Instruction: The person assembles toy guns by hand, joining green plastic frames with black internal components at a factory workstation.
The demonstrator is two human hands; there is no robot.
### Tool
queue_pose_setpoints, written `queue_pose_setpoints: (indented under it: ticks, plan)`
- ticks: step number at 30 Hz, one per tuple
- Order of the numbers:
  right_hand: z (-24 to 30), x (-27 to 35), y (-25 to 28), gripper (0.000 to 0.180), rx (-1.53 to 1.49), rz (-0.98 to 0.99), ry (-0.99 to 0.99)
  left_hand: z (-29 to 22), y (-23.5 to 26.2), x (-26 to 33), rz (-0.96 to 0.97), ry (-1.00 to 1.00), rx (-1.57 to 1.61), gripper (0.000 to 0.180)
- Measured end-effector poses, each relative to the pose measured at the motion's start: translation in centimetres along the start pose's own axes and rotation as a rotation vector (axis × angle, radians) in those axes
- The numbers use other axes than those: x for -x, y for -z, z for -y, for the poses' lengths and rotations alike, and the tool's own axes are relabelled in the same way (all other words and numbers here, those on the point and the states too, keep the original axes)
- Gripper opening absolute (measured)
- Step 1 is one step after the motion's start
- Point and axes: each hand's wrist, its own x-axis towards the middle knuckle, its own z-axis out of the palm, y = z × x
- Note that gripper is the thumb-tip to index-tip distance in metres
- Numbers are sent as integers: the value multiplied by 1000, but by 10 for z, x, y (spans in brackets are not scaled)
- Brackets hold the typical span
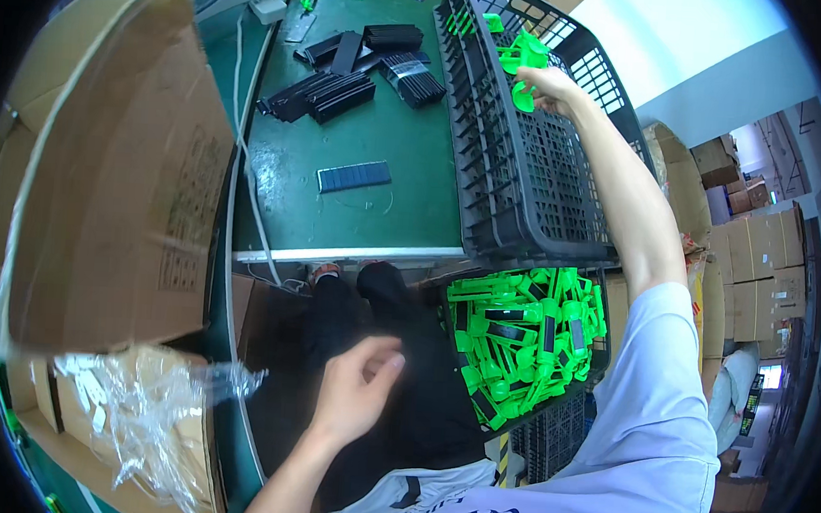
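My right hand point(550, 88) reaches far forward into a dark plastic crate point(528, 184) that lies on the green table, and its fingers are closed on a bright green plastic part point(523, 61). A few more green parts sit at the crate's far end. My left hand point(357, 385) hovers over my lap with fingers loosely curled and nothing in it. Below the table edge to my right, a second crate point(527, 344) is full of green parts with dark panels set in them.
Several dark rectangular panels point(346, 83) lie stacked and scattered on the green table point(375, 217), one point(353, 176) apart near the middle. A large open cardboard box point(114, 191) with clear plastic film point(153, 401) stands at my left. Stacked cartons point(758, 268) stand at the far right.
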Motion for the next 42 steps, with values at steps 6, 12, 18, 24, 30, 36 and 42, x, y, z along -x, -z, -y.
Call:
queue_pose_setpoints:
  ticks: [6,12,18,24,30,36,42]
  plan:
    - [37,231,-28,34,-437,31,453,-8,-13,3,-270,-483,65,60]
    - [33,344,-156,48,-45,573,446,-3,-33,19,-324,-569,286,65]
    - [76,287,-172,32,778,-150,1090,1,1,-3,-550,-235,707,30]
    - [98,212,-204,14,1240,131,1304,-3,14,-6,-428,-54,783,26]
    - [113,221,-206,10,1384,271,1234,-2,20,-10,-414,-38,818,26]
    - [94,202,-213,11,1266,187,1253,0,17,-6,-360,-16,801,25]
    - [73,193,-191,13,785,57,1197,-3,18,-8,-349,-39,803,26]
